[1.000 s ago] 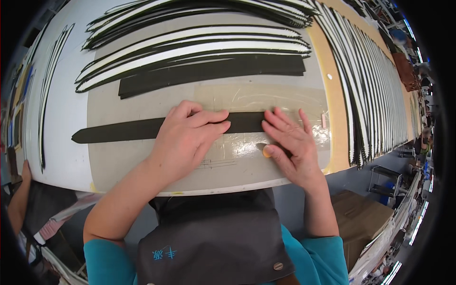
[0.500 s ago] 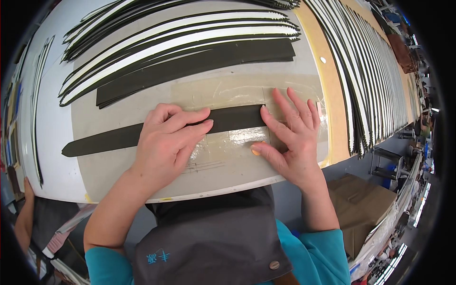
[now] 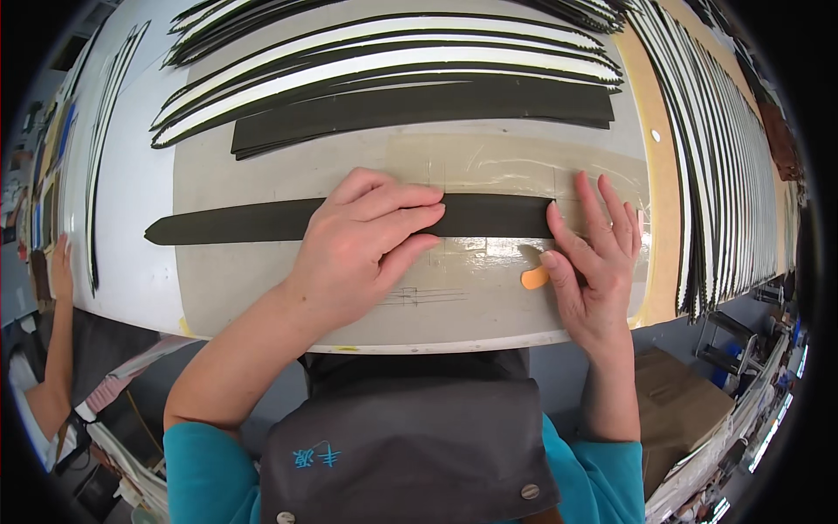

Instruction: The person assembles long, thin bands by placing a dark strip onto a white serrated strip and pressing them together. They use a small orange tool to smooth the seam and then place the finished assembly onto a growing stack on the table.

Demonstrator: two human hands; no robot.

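A long dark strip (image 3: 236, 222) with a pointed left end lies across the grey work mat (image 3: 262, 306). My left hand (image 3: 353, 244) is on its middle, fingers together and pressing it down, with the thumb at its lower edge. At the squared right end, my right hand (image 3: 598, 262) touches the corner with the index fingertip. Its other fingers are spread and the thumb stands apart from the strip. Beside that thumb is a small curved orange piece (image 3: 533, 279); whether the thumb touches it I cannot tell. Clear glossy film (image 3: 480, 253) covers the mat under the strip's right part.
Behind the strip lie a stack of flat dark strips (image 3: 419, 109) and several white strips with dark edges (image 3: 401, 61). More such strips (image 3: 698, 157) hang over the table's right side. Brown sheet material (image 3: 681, 402) sits below right. Another person's arm (image 3: 59, 341) shows at far left.
The view has shifted, so the table appears further right and the strip more level. My left thumb has come up to the strip's lower edge. My right thumb has drawn off the orange piece.
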